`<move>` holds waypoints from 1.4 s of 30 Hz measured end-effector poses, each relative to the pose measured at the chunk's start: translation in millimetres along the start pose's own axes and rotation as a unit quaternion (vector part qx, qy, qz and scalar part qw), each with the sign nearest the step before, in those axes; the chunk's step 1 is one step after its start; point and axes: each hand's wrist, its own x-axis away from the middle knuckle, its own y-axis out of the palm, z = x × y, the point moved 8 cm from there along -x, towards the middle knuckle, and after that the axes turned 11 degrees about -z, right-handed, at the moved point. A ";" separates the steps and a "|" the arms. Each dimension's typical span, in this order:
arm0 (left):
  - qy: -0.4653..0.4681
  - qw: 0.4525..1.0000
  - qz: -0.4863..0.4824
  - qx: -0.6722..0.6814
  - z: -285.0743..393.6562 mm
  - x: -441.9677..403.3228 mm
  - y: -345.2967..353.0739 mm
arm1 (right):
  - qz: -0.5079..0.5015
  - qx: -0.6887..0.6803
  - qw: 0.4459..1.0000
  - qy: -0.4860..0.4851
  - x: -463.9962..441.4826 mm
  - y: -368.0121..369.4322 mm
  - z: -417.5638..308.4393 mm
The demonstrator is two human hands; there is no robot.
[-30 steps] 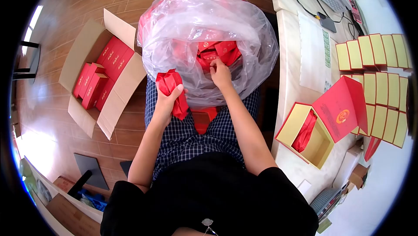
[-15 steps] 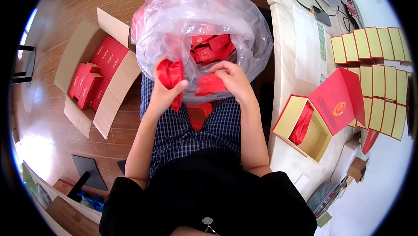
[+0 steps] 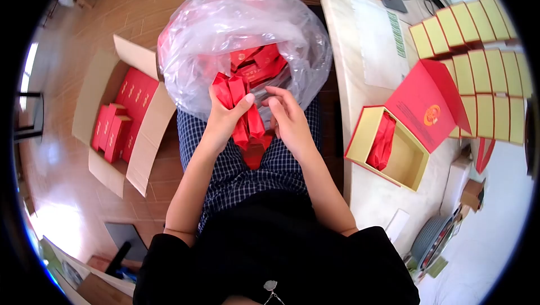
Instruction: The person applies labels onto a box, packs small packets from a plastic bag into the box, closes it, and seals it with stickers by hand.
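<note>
Two shiny red foil packets (image 3: 242,128) are side by side in my left hand (image 3: 222,122), whose thumb presses across them. Beside them on the right is my right hand (image 3: 289,125), with its fingers bent and apart and nothing visible in them. Whether its fingertips touch the packets I cannot tell. Just beyond both hands, a large clear plastic bag (image 3: 236,18) gapes, showing several more red packets (image 3: 256,66) inside. Something red (image 3: 253,156) lies low between my knees, partly hidden.
On the left stands an open carton (image 3: 138,167) with several red boxes (image 3: 118,136). The table (image 3: 360,192) at right bears an open red-and-gold gift box (image 3: 360,142) holding one red packet (image 3: 382,145). Several gold-sided boxes (image 3: 467,18) are stacked behind it.
The packet from my right hand has joined the other in my left hand, and my right hand has let go. The camera view has shifted a little.
</note>
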 end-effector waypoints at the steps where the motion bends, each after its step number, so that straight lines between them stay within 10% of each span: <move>1: 0.015 1.000 -0.015 -0.016 11.7 -3.4 13.2 | 0.010 0.064 0.997 -0.042 12.5 -3.7 -17.2; 15: 0.154 0.877 -0.442 -0.111 61.1 14.9 334.7 | 0.316 0.188 0.903 -0.223 213.7 -176.6 -149.2; 27: 0.244 0.760 -0.278 -0.534 17.0 -2.3 356.8 | 0.285 0.067 0.949 -0.115 216.4 -241.5 -79.5; 42: 0.303 0.739 -0.292 -0.526 16.5 -6.6 352.0 | 0.247 0.178 0.947 -0.106 205.3 -232.2 -78.5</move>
